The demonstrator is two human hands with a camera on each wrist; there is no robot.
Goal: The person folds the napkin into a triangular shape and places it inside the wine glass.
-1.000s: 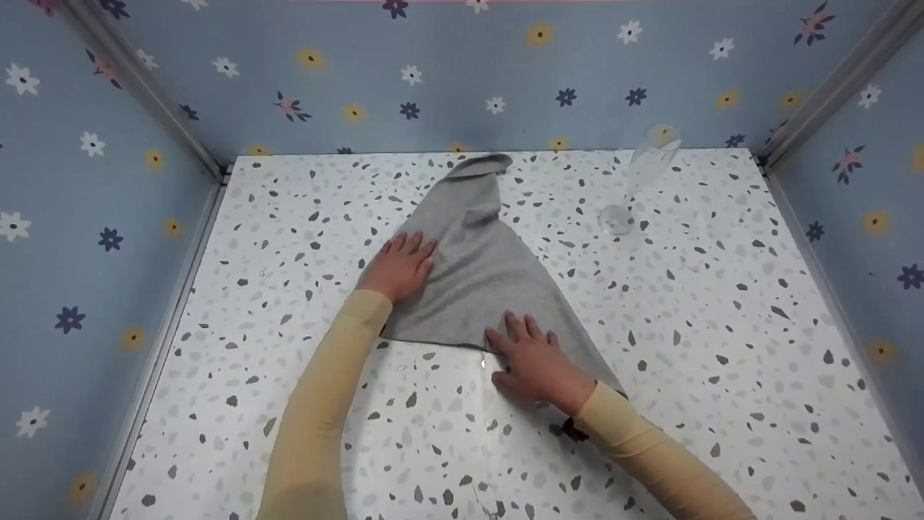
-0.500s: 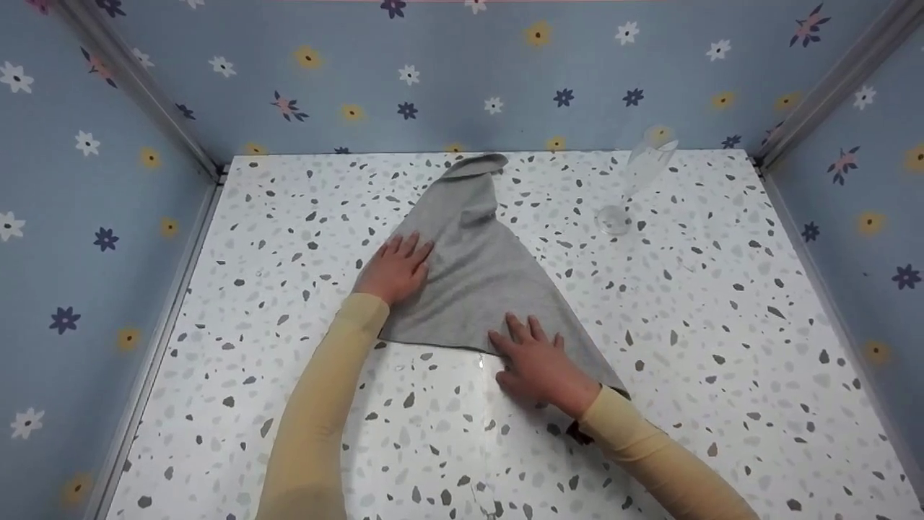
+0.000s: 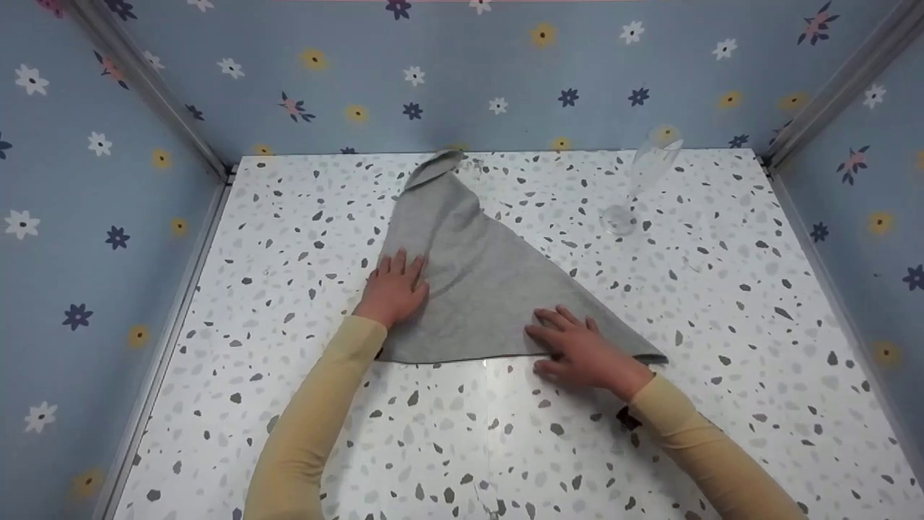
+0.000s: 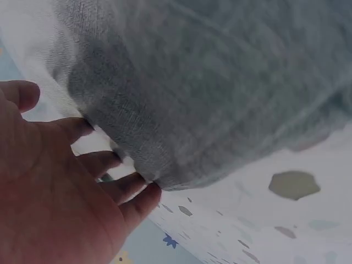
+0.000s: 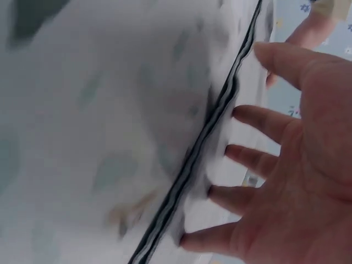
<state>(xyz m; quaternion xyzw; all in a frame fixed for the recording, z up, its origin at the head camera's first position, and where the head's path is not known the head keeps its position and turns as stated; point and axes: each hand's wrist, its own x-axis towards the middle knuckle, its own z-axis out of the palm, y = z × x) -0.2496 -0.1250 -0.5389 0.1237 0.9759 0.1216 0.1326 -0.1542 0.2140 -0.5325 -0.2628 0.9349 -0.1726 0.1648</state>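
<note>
A grey cloth (image 3: 491,296) lies folded on the speckled table in a roughly triangular shape, its far tip curled over near the back wall. Fingers spread, my left hand (image 3: 393,292) rests on the cloth's left side. My right hand (image 3: 577,354) lies over the front edge toward the right corner, fingertips on the fabric and thumb just in front. The left wrist view shows fingertips of the left hand (image 4: 66,187) along the cloth's border. In the right wrist view, the right hand's fingers (image 5: 236,198) reach the dark layered edge of the cloth (image 5: 192,159).
A clear stemmed glass (image 3: 653,162) stands at the back right of the white speckled table (image 3: 736,303). Blue flower-patterned walls (image 3: 462,72) close in the back and both sides.
The right hand has moved right along with the cloth's front right corner. The cloth's far tip has swung left, and the left hand has come slightly nearer. The glass stays put.
</note>
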